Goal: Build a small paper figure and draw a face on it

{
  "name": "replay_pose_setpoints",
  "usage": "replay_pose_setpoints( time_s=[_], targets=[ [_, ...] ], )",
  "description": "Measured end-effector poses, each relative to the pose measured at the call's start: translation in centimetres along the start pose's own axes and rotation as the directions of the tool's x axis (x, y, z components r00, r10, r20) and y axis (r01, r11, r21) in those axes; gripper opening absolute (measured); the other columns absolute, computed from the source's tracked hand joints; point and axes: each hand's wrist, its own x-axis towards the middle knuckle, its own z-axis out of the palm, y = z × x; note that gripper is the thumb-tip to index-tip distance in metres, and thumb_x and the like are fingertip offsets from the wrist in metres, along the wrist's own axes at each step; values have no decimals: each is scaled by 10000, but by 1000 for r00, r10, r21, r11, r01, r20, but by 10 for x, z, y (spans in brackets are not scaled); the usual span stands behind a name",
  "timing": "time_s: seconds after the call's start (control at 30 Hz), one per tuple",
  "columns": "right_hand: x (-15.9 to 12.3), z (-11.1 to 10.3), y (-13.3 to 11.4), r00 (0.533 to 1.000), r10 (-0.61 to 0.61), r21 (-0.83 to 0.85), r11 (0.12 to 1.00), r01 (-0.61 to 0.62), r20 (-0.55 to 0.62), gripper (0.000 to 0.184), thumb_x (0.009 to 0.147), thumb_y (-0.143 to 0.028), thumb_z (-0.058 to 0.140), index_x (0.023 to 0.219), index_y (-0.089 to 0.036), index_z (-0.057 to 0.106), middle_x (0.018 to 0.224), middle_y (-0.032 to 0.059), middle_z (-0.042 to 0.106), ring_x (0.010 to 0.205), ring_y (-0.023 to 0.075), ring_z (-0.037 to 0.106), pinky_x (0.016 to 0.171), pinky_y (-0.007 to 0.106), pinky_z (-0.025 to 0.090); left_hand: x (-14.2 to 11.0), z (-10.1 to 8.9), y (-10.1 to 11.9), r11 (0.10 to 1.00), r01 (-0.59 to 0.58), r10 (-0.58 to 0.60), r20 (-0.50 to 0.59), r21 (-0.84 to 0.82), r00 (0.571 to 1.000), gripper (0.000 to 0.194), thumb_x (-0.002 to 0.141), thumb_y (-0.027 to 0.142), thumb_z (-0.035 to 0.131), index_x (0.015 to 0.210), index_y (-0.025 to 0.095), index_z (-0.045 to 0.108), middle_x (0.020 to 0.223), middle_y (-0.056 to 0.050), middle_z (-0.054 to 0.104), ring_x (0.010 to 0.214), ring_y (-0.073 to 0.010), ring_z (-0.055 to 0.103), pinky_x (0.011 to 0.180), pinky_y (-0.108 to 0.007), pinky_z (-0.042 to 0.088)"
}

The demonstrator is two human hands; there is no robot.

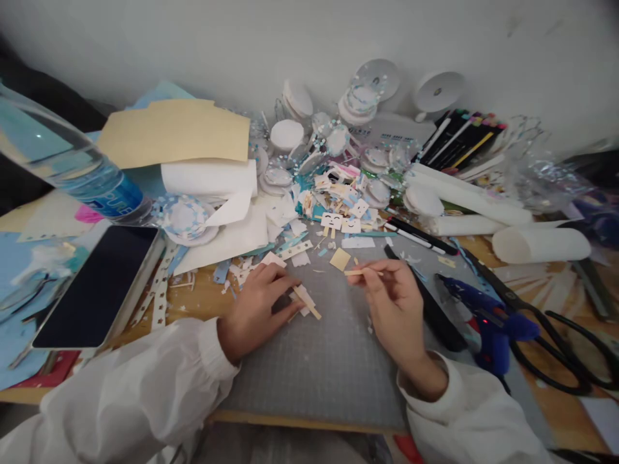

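My left hand (258, 303) rests on a grey cutting mat (329, 367), its fingers curled over a few thin cream paper strips (307, 301) that poke out to the right. My right hand (394, 303) hovers just right of it, fingers pinched on a short cream strip (360, 272) held level above the mat. A small tan paper square (340, 259) lies on the mat just beyond both hands. Both arms wear white sleeves.
A blue glue gun (483, 316) and black scissors (556, 335) lie right of the mat. A phone (99, 283) and a water bottle (72, 167) sit left. Paper scraps, small face cut-outs (341, 222), white rolls (539, 243), markers (464, 138) and round badges crowd the back.
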Motion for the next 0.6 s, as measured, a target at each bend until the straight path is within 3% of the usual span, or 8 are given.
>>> replay_pose_setpoints(
  time_s=[0.17, 0.3, 0.37, 0.43, 0.53, 0.6],
  targets=[
    [-4, 5, -7, 975, 172, 225, 953, -200, 138, 103, 856, -265, 637, 856, -223, 543, 873, 11, 663, 735, 132, 687, 722, 306, 598, -1, -2, 4, 993, -46, 44, 19, 109, 999, 168, 827, 317, 661, 965, 223, 684, 972, -65, 562, 943, -237, 482, 859, -390, 390],
    [-7, 5, -11, 958, 184, 261, 935, -239, 219, 123, 834, -265, 660, 822, -223, 546, 842, -1, 649, 695, 116, 664, 691, 283, 593, -2, -3, 10, 995, -75, 73, 23, 71, 997, 155, 802, 299, 699, 932, 222, 667, 983, -55, 575, 969, -226, 500, 870, -370, 403],
    [-8, 5, -12, 952, 189, 251, 935, -249, 240, 124, 825, -260, 667, 819, -226, 548, 821, -8, 639, 702, 115, 653, 680, 270, 583, -2, -2, 12, 998, -45, 47, 48, -41, 998, 155, 793, 270, 705, 924, 207, 648, 963, -48, 608, 943, -206, 539, 852, -345, 424],
    [-9, 6, -13, 949, 195, 243, 936, -256, 249, 130, 809, -248, 680, 821, -229, 552, 799, -13, 637, 718, 119, 645, 681, 261, 571, -3, -1, 13, 973, 64, -42, 105, -220, 994, 166, 794, 270, 699, 921, 192, 625, 882, -33, 630, 839, -173, 581, 765, -299, 460],
    [-12, 6, -14, 948, 189, 249, 935, -254, 255, 137, 791, -211, 692, 829, -231, 562, 777, -21, 633, 724, 109, 630, 680, 236, 553, -4, 2, 15, 836, 256, -165, 223, -485, 961, 223, 766, 287, 721, 909, 174, 592, 784, -9, 615, 684, -127, 582, 624, -241, 473],
    [-14, 7, -16, 942, 196, 255, 929, -268, 274, 139, 789, -185, 687, 829, -231, 562, 772, -26, 629, 711, 97, 621, 666, 216, 543, -4, 3, 16, 750, 308, -186, 260, -586, 947, 256, 733, 269, 747, 894, 165, 578, 789, -5, 601, 664, -113, 577, 605, -228, 480]
  ],
)
